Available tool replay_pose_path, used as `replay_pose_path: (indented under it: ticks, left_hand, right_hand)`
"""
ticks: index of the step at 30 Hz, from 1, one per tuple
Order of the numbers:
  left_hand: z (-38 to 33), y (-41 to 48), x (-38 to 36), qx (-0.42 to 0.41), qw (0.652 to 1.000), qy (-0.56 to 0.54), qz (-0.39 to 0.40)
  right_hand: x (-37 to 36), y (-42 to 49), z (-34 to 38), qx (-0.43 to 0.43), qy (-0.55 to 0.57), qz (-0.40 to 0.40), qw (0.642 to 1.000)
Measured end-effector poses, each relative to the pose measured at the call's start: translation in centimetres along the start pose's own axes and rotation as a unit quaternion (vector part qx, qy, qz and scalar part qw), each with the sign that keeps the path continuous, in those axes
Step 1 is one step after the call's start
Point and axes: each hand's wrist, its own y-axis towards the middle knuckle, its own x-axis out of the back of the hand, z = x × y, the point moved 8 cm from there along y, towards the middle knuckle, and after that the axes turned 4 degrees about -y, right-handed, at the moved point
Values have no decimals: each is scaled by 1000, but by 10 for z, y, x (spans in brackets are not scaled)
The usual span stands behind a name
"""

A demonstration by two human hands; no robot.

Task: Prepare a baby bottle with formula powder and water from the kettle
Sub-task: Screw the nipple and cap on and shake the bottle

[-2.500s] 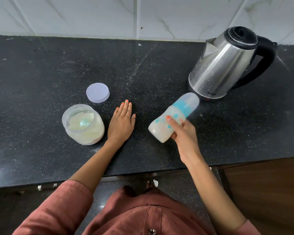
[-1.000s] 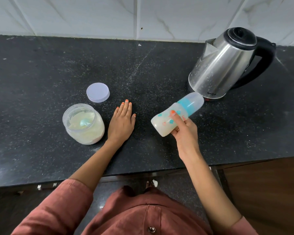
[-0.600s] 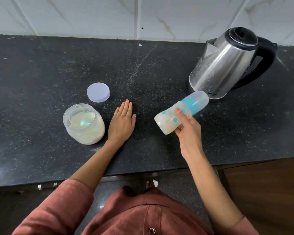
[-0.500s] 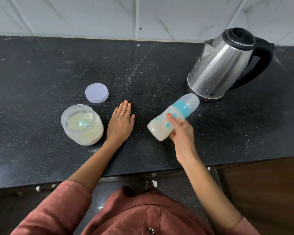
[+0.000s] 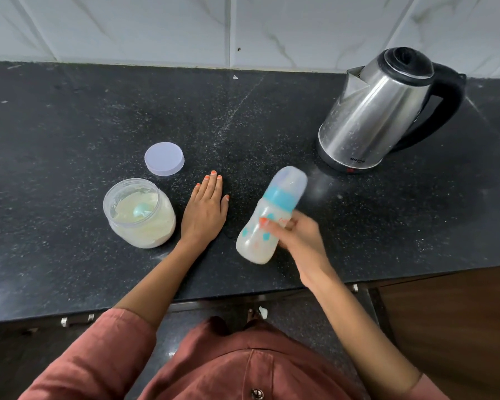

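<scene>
My right hand [image 5: 298, 239] grips the baby bottle [image 5: 267, 219] around its middle, above the counter. The bottle is capped, has a blue collar, holds milky liquid and tilts with its cap away from me; it is motion-blurred. My left hand [image 5: 205, 209] lies flat, palm down, on the black counter [image 5: 70, 116] between the bottle and the open formula jar [image 5: 139, 216]. The jar holds pale powder with a light-blue scoop in it. The steel kettle [image 5: 378, 111] with a black handle stands at the back right, lid closed.
The jar's pale round lid [image 5: 164, 158] lies on the counter behind the jar. A white tiled wall [image 5: 231, 27] backs the counter. The counter's front edge runs just below my forearms, with a brown cabinet front [image 5: 451, 327] at lower right.
My right hand has swung the bottle back and forth, changing its tilt from frame to frame; now it stands steeper and blurred. My left hand, the jar and the kettle have stayed put.
</scene>
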Motion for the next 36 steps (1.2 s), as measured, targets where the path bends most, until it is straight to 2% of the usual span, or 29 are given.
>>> replay_pose_path:
  ticks: [2, 7, 14, 36]
  left_hand:
    - [0, 0, 0, 1, 1000, 0, 1]
    - [-1, -1, 2, 1, 1000, -5, -1]
    - [-2, -1, 2, 0, 1000, -5, -3]
    - [3, 4, -4, 2, 1000, 8, -17]
  right_hand:
    - [-4, -3, -3, 4, -46, 36, 998]
    - [22, 14, 11, 35, 34, -56, 997]
    - [32, 44, 32, 74, -51, -74, 993]
    - [32, 187, 64, 101, -167, -98, 976]
